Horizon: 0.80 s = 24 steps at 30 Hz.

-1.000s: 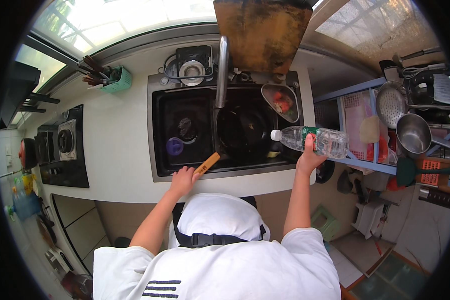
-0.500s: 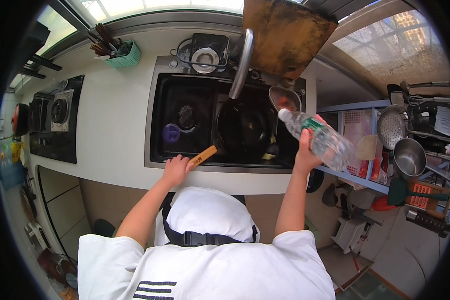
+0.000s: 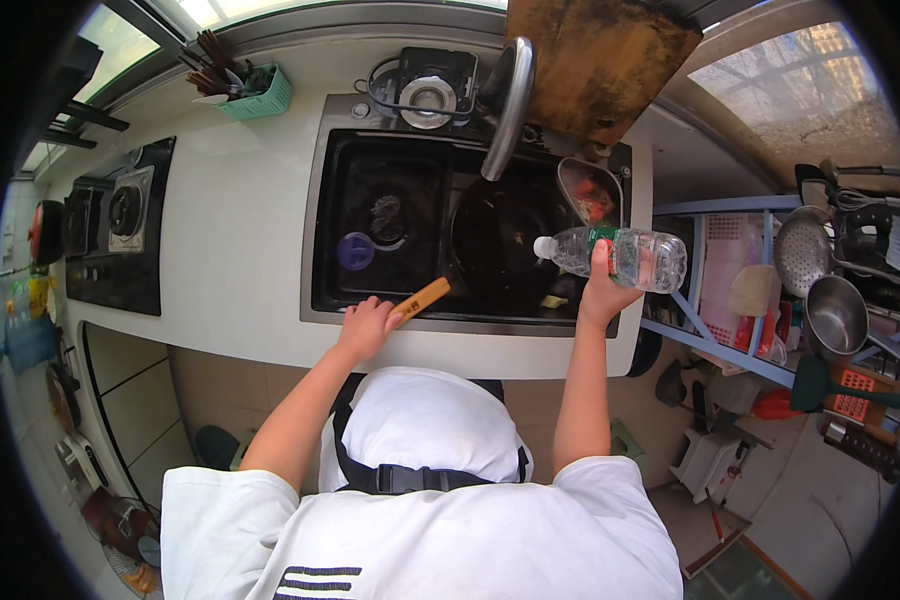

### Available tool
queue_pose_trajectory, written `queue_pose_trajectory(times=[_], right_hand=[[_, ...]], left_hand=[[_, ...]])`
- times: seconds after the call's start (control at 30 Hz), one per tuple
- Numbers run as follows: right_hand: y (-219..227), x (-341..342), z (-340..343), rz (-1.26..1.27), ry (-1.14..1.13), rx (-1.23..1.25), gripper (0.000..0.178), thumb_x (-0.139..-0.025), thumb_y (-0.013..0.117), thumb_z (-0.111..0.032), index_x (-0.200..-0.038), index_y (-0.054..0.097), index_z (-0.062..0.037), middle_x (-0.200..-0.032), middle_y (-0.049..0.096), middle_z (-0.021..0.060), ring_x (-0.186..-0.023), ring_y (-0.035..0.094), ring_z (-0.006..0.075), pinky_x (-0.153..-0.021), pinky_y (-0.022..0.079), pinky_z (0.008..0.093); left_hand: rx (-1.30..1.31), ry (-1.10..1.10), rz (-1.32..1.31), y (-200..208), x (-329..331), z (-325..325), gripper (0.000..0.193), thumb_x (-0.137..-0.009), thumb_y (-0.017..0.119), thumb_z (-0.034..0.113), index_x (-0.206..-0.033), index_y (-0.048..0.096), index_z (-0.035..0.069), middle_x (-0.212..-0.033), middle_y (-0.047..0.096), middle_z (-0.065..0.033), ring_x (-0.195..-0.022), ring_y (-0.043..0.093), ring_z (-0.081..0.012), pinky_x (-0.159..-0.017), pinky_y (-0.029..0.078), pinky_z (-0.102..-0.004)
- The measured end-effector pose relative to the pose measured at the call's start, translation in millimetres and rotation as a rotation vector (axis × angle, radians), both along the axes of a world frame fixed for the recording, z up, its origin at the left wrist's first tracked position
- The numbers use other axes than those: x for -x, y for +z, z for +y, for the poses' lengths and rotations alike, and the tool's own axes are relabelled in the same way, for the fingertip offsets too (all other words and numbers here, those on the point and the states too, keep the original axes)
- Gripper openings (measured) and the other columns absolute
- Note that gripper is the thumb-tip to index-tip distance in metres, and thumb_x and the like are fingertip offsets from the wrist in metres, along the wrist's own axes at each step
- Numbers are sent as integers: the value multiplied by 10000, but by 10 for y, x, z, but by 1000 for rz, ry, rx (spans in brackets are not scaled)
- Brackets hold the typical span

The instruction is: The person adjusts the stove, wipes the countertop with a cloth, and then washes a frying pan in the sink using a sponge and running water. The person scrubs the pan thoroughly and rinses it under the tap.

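A dark wok point(image 3: 500, 245) sits in the right basin of the black sink point(image 3: 332, 200). Its wooden handle point(image 3: 425, 302) sticks out over the near left rim, and my left hand point(image 3: 366, 328) is closed around the end of it. In my right hand point(image 3: 606, 294) is a clear plastic bottle point(image 3: 660, 262) with a green and red label. The bottle lies nearly level over the right side of the sink, its white-topped neck pointing left above the wok. Whether anything flows from it I cannot tell. Scraps lie in a corner strainer point(image 3: 576, 172) behind the bottle.
The metal faucet point(image 3: 511, 110) arches over the sink. A purple round item point(image 3: 355, 252) lies in the left basin. At the back stand a wooden board point(image 3: 595, 70) and a green utensil basket point(image 3: 262, 98). A gas stove point(image 3: 130, 225) is far left; a blue rack point(image 3: 720, 207) stands right.
The bottle has swung from a slant to nearly level, its neck shifting left and down over the wok. My left hand stays on the handle. The whole view has shifted slightly.
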State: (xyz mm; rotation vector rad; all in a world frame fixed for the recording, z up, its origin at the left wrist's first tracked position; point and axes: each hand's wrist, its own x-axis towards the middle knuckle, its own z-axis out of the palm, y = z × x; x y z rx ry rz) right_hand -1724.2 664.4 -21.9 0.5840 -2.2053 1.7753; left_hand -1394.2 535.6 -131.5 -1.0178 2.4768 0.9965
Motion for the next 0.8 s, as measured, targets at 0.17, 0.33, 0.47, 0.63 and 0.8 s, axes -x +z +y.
queue_pose_trajectory(times=[0.17,0.33,0.47,0.63,0.8], right_hand=[[45,108,79,-6,42,-86,668,-720,823,-98,-1246,445,65,-1135,580,146,-1031,581,216,-931,479,355],[916,-55,52,-44,383,9,662,-738,727,-6,-1307,389,0,-1171,595,221,-1089,588,246,-921,498,366],[1410,-169,114,457,381,390,627,-805,708,-155,-1299,353,-3,-1191,563,207,-1125,563,346,-1006,469,477],[-135,-66,12,-110,130,-167,412,-704,815,-100,-1037,598,6,-978,671,87,-898,639,174,-840,512,332],[302,-130,-74,-87,228,89,539,-749,731,3,-1198,435,20,-1086,640,194,-986,636,230,-874,527,335]], left_hand=[[5,-12,-12,15,23,-10,392,-987,448,430,-1094,640,105,-1021,562,-121,-979,544,-316,-872,380,-452],[5,-8,-30,-13,-16,0,387,-982,449,426,-1108,639,114,-1014,575,-119,-964,552,-323,-857,392,-447],[6,-14,-31,24,7,-10,380,-981,452,423,-1094,644,116,-1011,574,-117,-971,550,-317,-855,391,-445],[3,-31,-16,-118,-12,-9,375,-978,473,422,-1093,638,107,-1024,568,-122,-983,551,-311,-864,384,-456],[-7,-23,-10,-57,-44,6,386,-977,469,431,-1102,640,108,-1024,573,-121,-978,554,-317,-854,398,-458]])
